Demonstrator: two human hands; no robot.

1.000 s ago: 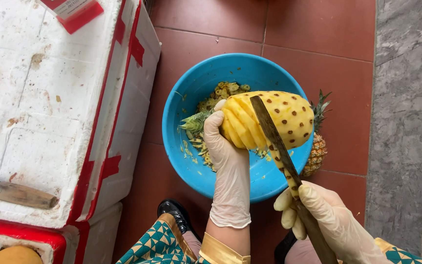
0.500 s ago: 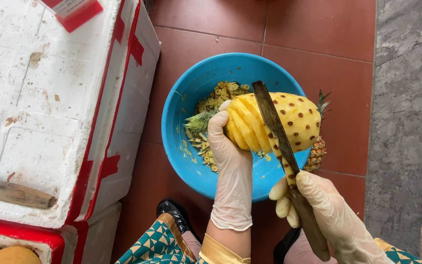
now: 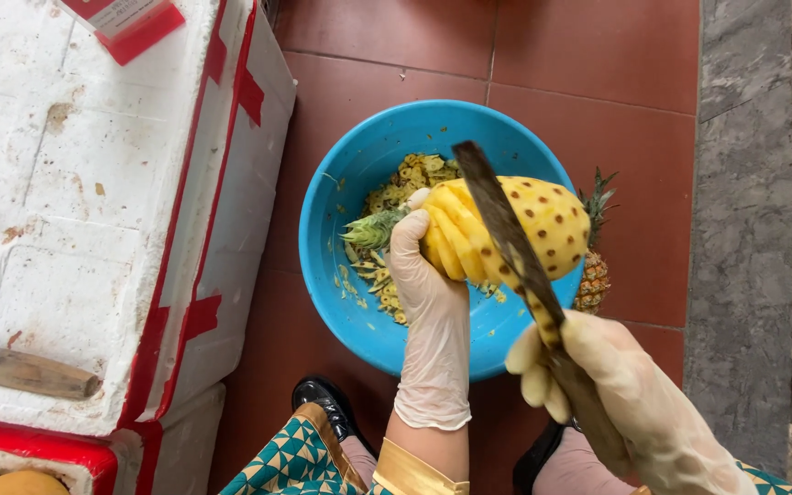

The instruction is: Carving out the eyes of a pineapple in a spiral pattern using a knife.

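Head view showed the peeled pineapple (image 3: 524,225) held over the blue basin (image 3: 341,183), its crown end clasped in the gloved left hand (image 3: 428,293). From the lower right, the gloved right hand (image 3: 598,376) gripped a long knife (image 3: 497,220), blade laid across the fruit. Beside the basin stood a white foam box (image 3: 93,183).

Glossy smooth plastic basin (image 3: 341,183); dull, stained metal knife blade (image 3: 506,238); thin matt latex gloves on left hand (image 3: 428,284) and right hand (image 3: 616,385); rough, pitted white foam box (image 3: 75,183), upper left; matt tiled floor (image 3: 598,55).
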